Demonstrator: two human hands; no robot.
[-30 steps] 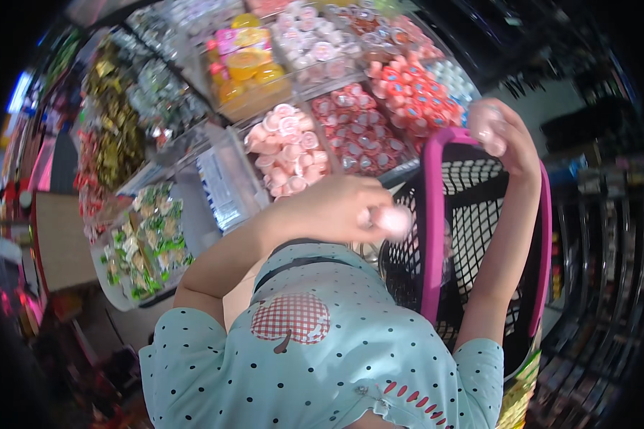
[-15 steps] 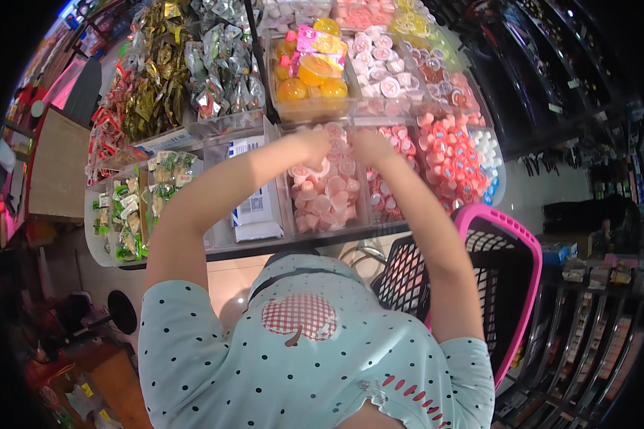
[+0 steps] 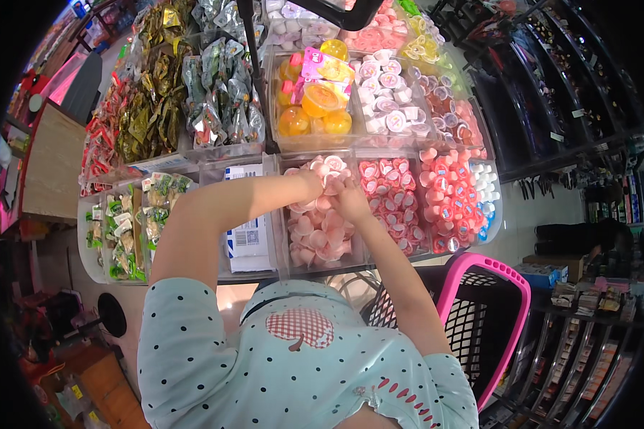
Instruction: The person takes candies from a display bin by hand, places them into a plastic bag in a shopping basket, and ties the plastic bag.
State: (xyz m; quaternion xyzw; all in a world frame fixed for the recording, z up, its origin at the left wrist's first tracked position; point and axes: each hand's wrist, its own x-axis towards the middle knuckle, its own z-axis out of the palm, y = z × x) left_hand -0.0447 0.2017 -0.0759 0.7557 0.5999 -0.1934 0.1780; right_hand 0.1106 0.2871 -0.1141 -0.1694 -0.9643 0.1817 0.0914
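Observation:
Both my hands are in the bin of pale pink jelly cups (image 3: 322, 239) at the front middle of the candy stand. My left hand (image 3: 309, 184) reaches in from the left, its fingers mostly hidden among the cups. Close beside it, by the right divider, my right hand (image 3: 352, 203) has its fingers curled against a pale pink jelly cup. Several cups are heaped just beyond and between the hands. To the right is a bin of red and pink jelly cups (image 3: 390, 204); to the left, a bin holds a white packet with blue print (image 3: 246, 236).
Behind stand big orange jelly cups (image 3: 320, 100) and white-pink cups (image 3: 386, 93). Wrapped snacks (image 3: 150, 107) fill bins at the left. A black post (image 3: 252, 79) rises mid-stand. A black basket with a pink rim (image 3: 526, 300) is at my right, before dark shelves (image 3: 587, 357).
The view has tilted, so the stand sits lower in it. My right hand has shifted left from the divider toward my left hand, and its fingers now curl among the pale pink cups.

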